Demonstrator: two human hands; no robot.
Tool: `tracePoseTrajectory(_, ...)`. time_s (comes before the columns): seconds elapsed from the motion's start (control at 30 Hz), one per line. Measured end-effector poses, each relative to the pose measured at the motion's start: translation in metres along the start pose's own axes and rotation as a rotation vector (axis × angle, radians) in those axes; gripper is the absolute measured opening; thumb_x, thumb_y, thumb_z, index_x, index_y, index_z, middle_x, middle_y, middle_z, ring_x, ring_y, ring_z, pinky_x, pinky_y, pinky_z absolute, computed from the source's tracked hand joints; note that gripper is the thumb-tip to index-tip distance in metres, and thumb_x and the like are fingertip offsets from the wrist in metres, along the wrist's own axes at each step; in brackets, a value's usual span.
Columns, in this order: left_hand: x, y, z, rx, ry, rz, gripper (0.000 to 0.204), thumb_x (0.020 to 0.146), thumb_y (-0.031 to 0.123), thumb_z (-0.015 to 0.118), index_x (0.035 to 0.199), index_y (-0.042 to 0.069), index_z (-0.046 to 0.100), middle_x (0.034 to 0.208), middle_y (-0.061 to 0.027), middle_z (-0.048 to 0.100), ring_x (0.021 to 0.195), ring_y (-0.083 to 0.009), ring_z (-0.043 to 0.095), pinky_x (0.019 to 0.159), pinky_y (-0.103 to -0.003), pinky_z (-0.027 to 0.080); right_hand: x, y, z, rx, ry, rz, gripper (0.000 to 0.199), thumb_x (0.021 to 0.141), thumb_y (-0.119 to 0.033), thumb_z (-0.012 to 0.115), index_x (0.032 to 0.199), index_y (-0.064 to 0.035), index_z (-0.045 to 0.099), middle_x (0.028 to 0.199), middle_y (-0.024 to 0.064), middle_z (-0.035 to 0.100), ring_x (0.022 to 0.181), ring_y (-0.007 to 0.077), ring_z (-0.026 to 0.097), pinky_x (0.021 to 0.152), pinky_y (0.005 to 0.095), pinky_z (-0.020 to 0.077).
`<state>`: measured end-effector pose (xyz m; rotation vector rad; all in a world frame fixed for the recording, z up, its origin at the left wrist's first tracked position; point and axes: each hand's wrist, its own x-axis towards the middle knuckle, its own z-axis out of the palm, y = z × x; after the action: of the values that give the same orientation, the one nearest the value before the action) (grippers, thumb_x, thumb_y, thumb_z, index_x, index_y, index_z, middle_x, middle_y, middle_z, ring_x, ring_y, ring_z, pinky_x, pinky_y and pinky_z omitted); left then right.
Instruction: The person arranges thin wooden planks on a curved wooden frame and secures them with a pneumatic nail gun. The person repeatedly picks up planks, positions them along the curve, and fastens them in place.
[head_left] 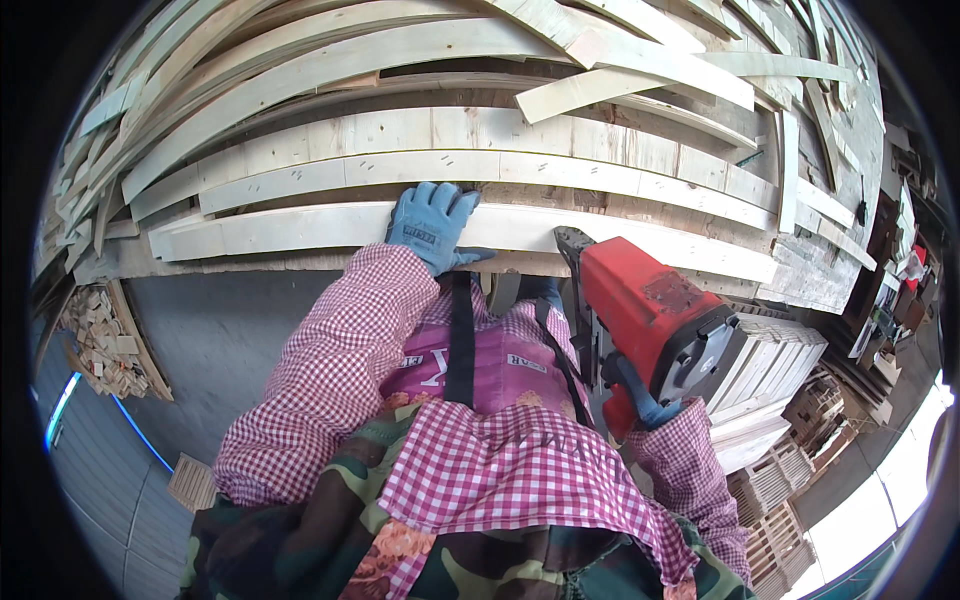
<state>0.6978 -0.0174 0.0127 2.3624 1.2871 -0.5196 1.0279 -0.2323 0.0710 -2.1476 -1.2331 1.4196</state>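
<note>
My left hand [430, 228], in a blue work glove, is across the nearest pale wooden board [300, 232]. Its fingers reach over the far edge and its thumb lies along the near edge. My right hand [642, 395], also gloved in blue, is wrapped round the handle of a red nail gun [640, 300]. The gun's dark nose is at the same board, right of my left hand; whether it presses on the wood I cannot tell. Just beyond lies a second pale strip [420, 167] with short dark marks on it, parallel to the first.
Many loose wooden strips [340, 55] are heaped across the far side of the worktable [815, 280], some crossing at angles. Stacked boards [765, 375] and pallets [775, 550] stand at the right. A bin of wood offcuts [105, 345] is at the lower left.
</note>
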Motion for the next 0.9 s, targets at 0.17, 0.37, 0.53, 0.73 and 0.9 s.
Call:
tracePoseTrajectory(0.17, 0.002, 0.002, 0.001, 0.008, 0.033, 0.009, 0.086, 0.07, 0.073, 0.057, 0.132, 0.014, 0.044, 0.117, -0.0061, 0.046, 0.111, -0.0238, 0.042, 0.1, -0.042, 0.032, 0.01, -0.011, 0.009, -0.101, 0.019, -0.082, 0.038, 0.088, -0.028, 0.053, 0.119, -0.0083, 0.047, 0.116, 0.0095, 0.05, 0.107, 0.0243, 0.047, 0.093, 0.0354, 0.038)
tracePoseTrajectory(0.37, 0.0, 0.004, 0.001, -0.042, 0.051, -0.003, 0.083, 0.069, 0.063, 0.065, 0.131, 0.012, 0.044, 0.122, -0.0097, 0.043, 0.114, -0.0273, 0.041, 0.103, -0.042, 0.03, 0.026, -0.022, 0.026, -0.287, 0.107, -0.28, 0.046, 0.088, -0.03, 0.053, 0.128, -0.0093, 0.045, 0.126, 0.0107, 0.048, 0.116, 0.0266, 0.046, 0.1, 0.037, 0.036)
tracePoseTrajectory(0.53, 0.007, 0.008, 0.021, -0.009, 0.185, 0.024, 0.085, 0.066, 0.066, 0.064, 0.13, 0.012, 0.046, 0.118, -0.0089, 0.046, 0.111, -0.0273, 0.043, 0.1, -0.043, 0.032, 0.029, -0.091, 0.003, -0.327, 0.184, -0.43, 0.048, 0.089, -0.031, 0.051, 0.131, -0.0099, 0.045, 0.13, 0.0117, 0.048, 0.12, 0.0288, 0.045, 0.104, 0.0389, 0.035)
tracePoseTrajectory(0.73, 0.005, 0.001, 0.03, 0.003, 0.28, 0.074, 0.078, 0.07, 0.059, 0.065, 0.128, 0.009, 0.046, 0.119, -0.0105, 0.046, 0.11, -0.0278, 0.045, 0.099, -0.043, 0.033, 0.015, -0.092, -0.006, -0.472, -0.083, -0.248, 0.049, 0.088, -0.03, 0.053, 0.134, -0.0137, 0.044, 0.135, 0.0114, 0.045, 0.124, 0.0291, 0.043, 0.105, 0.0385, 0.0335)
tracePoseTrajectory(0.9, 0.005, -0.005, 0.034, 0.009, 0.271, 0.084, 0.084, 0.065, 0.064, 0.066, 0.127, 0.011, 0.046, 0.122, -0.0109, 0.045, 0.111, -0.0278, 0.043, 0.1, -0.043, 0.032, 0.02, -0.079, -0.012, -0.242, -0.158, -0.22, 0.042, 0.086, -0.022, 0.058, 0.125, -0.0097, 0.053, 0.12, 0.0122, 0.056, 0.111, 0.0273, 0.053, 0.094, 0.0376, 0.0419)
